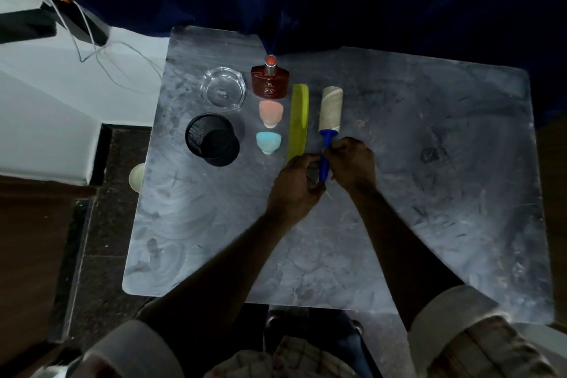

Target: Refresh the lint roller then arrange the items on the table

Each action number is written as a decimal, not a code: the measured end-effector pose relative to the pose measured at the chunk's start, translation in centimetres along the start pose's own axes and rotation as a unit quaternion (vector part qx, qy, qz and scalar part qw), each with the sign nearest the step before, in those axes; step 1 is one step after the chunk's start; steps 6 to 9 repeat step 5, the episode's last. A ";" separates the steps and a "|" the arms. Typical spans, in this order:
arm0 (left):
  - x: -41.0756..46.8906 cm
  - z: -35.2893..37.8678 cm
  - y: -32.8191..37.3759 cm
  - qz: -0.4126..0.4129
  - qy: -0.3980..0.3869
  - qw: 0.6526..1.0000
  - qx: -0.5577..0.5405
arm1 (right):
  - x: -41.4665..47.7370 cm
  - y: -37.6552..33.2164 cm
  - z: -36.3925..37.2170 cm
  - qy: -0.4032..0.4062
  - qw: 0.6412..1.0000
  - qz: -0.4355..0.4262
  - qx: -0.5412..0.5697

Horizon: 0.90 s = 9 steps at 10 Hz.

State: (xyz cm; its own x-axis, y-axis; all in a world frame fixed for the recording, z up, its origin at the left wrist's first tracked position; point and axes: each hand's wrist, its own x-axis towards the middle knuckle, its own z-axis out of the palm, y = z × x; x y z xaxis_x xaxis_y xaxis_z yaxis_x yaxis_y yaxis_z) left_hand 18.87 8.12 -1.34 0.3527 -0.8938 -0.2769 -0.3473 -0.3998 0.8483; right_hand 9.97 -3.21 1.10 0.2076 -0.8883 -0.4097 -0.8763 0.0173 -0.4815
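The lint roller (330, 109) lies on the grey table (429, 163), its pale roll pointing away and its blue handle toward me. My right hand (352, 166) pinches the handle from the right. My left hand (294, 190) curls against the handle's lower end from the left. A yellow-green comb (298, 120) lies just left of the roller, parallel to it. Further left sit a pink sponge (270, 113), a blue sponge (268, 142) and a dark red perfume bottle (270, 81).
A glass ashtray (224, 88) and a black mesh cup (212, 139) on its side stand at the table's left. A white ledge with cables (92, 49) lies beyond the left edge. Dark blue curtain hangs behind the table.
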 end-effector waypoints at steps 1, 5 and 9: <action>0.2 -0.1 -0.3 0.003 -0.007 1.000 0.000 | 0.0 0.0 0.1 0.009 0.999 0.027 0.017; -2.5 -1.5 0.1 0.071 0.002 0.998 0.002 | -2.8 1.0 -0.2 0.065 0.998 -0.015 -0.013; -2.5 -1.5 0.1 0.071 0.002 0.998 0.002 | -2.8 1.0 -0.2 0.065 0.998 -0.015 -0.013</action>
